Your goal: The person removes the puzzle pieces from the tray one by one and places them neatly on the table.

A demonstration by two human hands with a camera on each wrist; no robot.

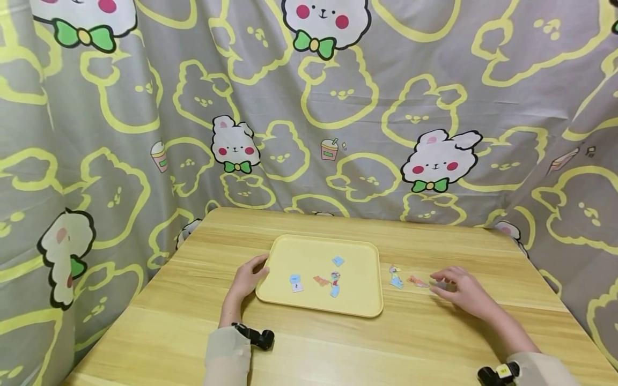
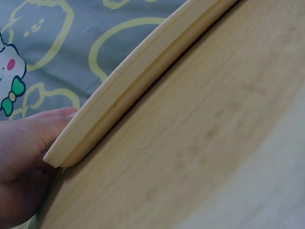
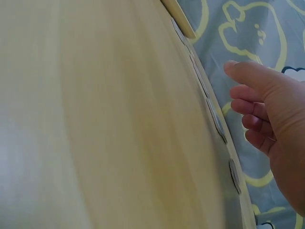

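Note:
My left hand (image 1: 248, 276) grips the left rim of a yellow tray (image 1: 282, 249), which lies flat on the table. In the left wrist view, the fingers (image 2: 40, 129) meet the tray's corner; part of the hold is hidden behind the rim. On the tray lie small flat printed puzzle pieces: a blue one (image 1: 338, 261), a blue-and-white pair (image 1: 296, 284) and a colourful cluster (image 1: 334, 283). Right of the tray, my right hand (image 1: 461, 289) hovers with loosely bent fingers beside an orange piece (image 1: 416, 281) and a yellow-and-blue piece (image 1: 396, 277). Nothing shows in its grasp.
The wooden table (image 1: 318, 354) carries the tray and pieces. A grey curtain (image 1: 347, 177) with yellow outlines and bunny prints hangs behind and along both sides. In the right wrist view, several thin pieces (image 3: 217, 121) lie in a row near the tray.

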